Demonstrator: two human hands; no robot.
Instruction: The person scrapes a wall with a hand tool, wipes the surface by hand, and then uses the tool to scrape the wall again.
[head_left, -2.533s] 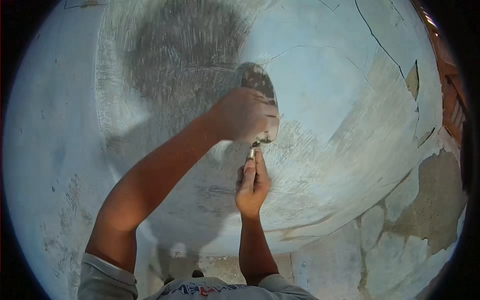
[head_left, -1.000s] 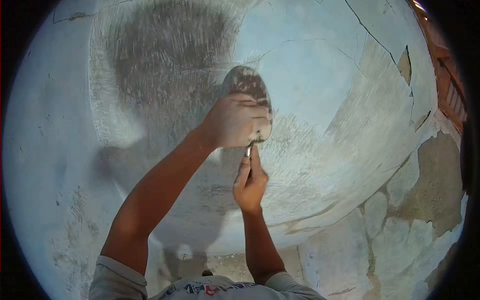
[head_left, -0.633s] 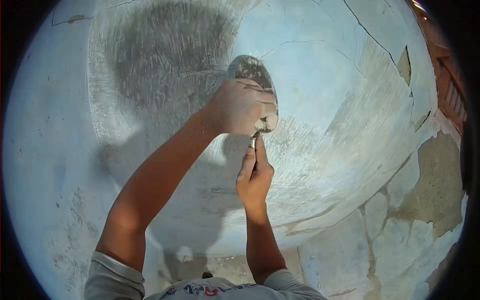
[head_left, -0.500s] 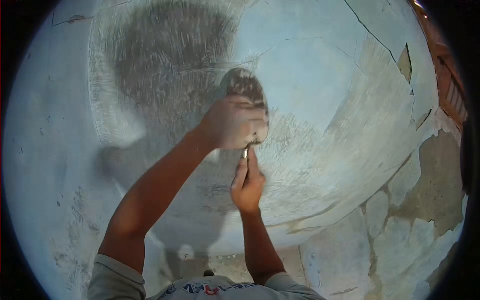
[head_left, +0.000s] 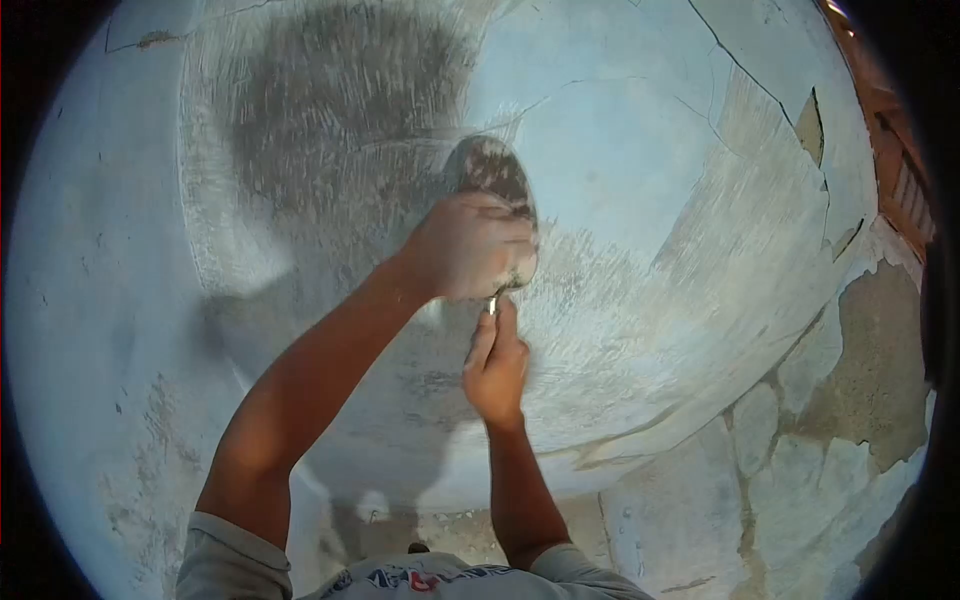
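A trowel (head_left: 495, 168) with a rounded, smeared blade lies against the pale blue wall (head_left: 600, 150), its tip pointing up. My left hand (head_left: 470, 245) presses over the lower part of the blade, with its fingers curled across to the right edge; it looks slightly blurred. Just beneath, my right hand (head_left: 497, 370) is closed round the trowel's handle, thumb and index finger pointing up along it near the metal neck (head_left: 493, 303). The wall around the blade is scraped into rough grey streaks. Most of the handle is hidden in my right hand.
A dark shadow of my head (head_left: 345, 90) falls on the scraped area. Cracks (head_left: 745, 65) run across the upper right. At the right, paint has come off a brownish patch (head_left: 880, 350) beside flaking pieces. A reddish structure (head_left: 900, 160) stands at the far right edge.
Both hands and the trowel stay in nearly the same place on the wall, with only a tiny shift. The view moves very slightly.
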